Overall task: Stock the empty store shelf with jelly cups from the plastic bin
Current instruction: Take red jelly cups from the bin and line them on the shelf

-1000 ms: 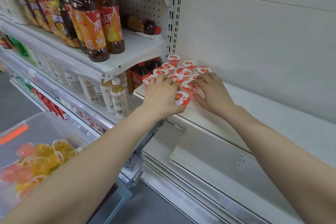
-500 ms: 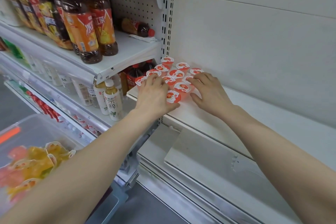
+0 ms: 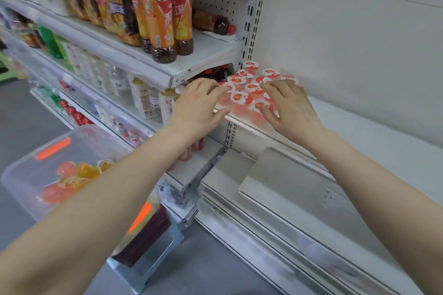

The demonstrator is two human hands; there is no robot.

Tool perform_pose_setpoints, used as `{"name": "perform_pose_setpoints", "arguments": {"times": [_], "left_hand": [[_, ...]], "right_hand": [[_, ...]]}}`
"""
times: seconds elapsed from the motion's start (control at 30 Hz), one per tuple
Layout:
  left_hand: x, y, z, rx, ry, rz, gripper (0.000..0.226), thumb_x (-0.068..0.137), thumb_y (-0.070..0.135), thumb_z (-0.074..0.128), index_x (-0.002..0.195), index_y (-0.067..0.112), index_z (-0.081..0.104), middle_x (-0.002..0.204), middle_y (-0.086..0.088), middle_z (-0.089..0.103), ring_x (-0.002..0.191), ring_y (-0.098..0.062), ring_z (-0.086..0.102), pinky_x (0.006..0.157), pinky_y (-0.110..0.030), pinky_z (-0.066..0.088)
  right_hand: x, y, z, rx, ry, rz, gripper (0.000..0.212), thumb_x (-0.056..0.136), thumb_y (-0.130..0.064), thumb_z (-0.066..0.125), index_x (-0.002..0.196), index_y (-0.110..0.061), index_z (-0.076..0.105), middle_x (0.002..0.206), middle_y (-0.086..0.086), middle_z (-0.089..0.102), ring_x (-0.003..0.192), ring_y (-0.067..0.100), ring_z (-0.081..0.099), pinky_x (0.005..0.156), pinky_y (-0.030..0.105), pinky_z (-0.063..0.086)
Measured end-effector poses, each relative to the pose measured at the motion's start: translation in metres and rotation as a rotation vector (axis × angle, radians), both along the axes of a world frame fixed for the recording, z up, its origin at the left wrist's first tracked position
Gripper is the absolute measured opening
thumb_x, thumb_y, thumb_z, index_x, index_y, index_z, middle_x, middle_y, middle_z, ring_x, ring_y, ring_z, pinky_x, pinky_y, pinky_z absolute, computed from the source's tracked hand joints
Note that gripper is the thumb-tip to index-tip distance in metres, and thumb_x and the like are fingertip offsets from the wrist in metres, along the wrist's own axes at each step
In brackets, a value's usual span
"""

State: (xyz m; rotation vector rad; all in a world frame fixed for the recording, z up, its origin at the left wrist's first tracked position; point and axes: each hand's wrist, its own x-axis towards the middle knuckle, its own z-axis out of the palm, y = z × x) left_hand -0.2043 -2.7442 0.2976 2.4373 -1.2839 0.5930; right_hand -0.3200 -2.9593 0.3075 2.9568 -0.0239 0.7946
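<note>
Left hand, right hand (on cups)

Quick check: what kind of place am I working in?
Most likely a grocery or convenience store: white metal shelving, rows of bottled tea, and jelly cups grouped on a shelf.

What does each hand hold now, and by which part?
Nothing is gripped: the left hand and right hand lie open on the jelly cups' lids.
</note>
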Motion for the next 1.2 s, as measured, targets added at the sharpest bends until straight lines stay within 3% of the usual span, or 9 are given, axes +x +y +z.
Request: {"name": "perform_pose_setpoints", "arguments": {"times": [0.3, 0.47, 0.6, 0.77, 0.87, 0.97, 1.2], "left_hand": [[0.022, 0.186, -0.053, 0.018, 0.123, 0.184, 0.046, 0.092, 0.035, 0.06, 0.131, 0.012, 0.056, 0.127, -0.012, 0.055, 0.121, -0.033, 0.046, 0.102, -0.043, 0.037], [0.026, 0.284, -0.11, 0.081, 0.302, 0.354, 0.044, 0.093, 0.034, 0.059, 0.132, 0.014, 0.055, 0.128, -0.01, 0.055, 0.119, -0.032, 0.048, 0.1, -0.041, 0.037], [0.024, 0.339, -0.158, 0.122, 0.448, 0.435, 0.041, 0.092, 0.03, 0.062, 0.129, 0.012, 0.059, 0.125, -0.012, 0.058, 0.117, -0.034, 0.049, 0.1, -0.043, 0.039], [0.026, 0.373, -0.202, 0.154, 0.57, 0.474, 0.037, 0.093, 0.028, 0.061, 0.127, 0.012, 0.061, 0.124, -0.012, 0.059, 0.115, -0.033, 0.05, 0.096, -0.044, 0.042], [0.032, 0.376, -0.213, 0.15, 0.54, 0.465, 0.031, 0.093, 0.024, 0.059, 0.12, 0.011, 0.066, 0.118, -0.012, 0.063, 0.111, -0.035, 0.054, 0.091, -0.048, 0.046], [0.033, 0.378, -0.219, 0.153, 0.445, 0.453, 0.03, 0.095, 0.024, 0.051, 0.114, 0.011, 0.07, 0.114, -0.009, 0.066, 0.109, -0.034, 0.057, 0.086, -0.043, 0.047], [0.061, 0.393, -0.222, 0.156, 0.458, 0.593, 0.034, 0.099, 0.03, 0.048, 0.125, 0.012, 0.063, 0.124, -0.009, 0.061, 0.131, -0.033, 0.041, 0.11, -0.043, 0.032]], "right_hand": [[0.029, 0.147, -0.056, 0.044, 0.025, 0.157, 0.046, 0.091, -0.028, 0.058, 0.131, -0.006, 0.053, 0.125, 0.013, 0.056, 0.116, 0.034, 0.051, 0.093, 0.045, 0.044], [0.047, 0.232, -0.116, 0.117, 0.144, 0.297, 0.043, 0.09, -0.024, 0.062, 0.127, -0.003, 0.058, 0.12, 0.016, 0.059, 0.109, 0.037, 0.057, 0.091, 0.048, 0.048], [0.058, 0.286, -0.162, 0.218, 0.345, 0.34, 0.049, 0.086, -0.023, 0.071, 0.129, -0.005, 0.059, 0.122, 0.014, 0.06, 0.109, 0.036, 0.059, 0.092, 0.043, 0.048], [0.081, 0.326, -0.202, 0.268, 0.635, 0.372, 0.053, 0.089, -0.03, 0.063, 0.138, -0.012, 0.051, 0.128, 0.009, 0.057, 0.114, 0.034, 0.055, 0.097, 0.043, 0.043], [0.108, 0.343, -0.221, 0.27, 0.741, 0.392, 0.054, 0.091, -0.035, 0.059, 0.141, -0.017, 0.046, 0.136, 0.006, 0.053, 0.12, 0.031, 0.052, 0.098, 0.043, 0.043], [0.134, 0.359, -0.237, 0.299, 0.809, 0.401, 0.053, 0.094, -0.04, 0.055, 0.141, -0.02, 0.044, 0.139, 0.005, 0.051, 0.124, 0.028, 0.05, 0.099, 0.04, 0.042], [0.193, 0.384, -0.257, 0.324, 0.817, 0.471, 0.054, 0.094, -0.036, 0.057, 0.143, -0.018, 0.044, 0.139, 0.009, 0.049, 0.124, 0.031, 0.05, 0.098, 0.044, 0.045]]}}
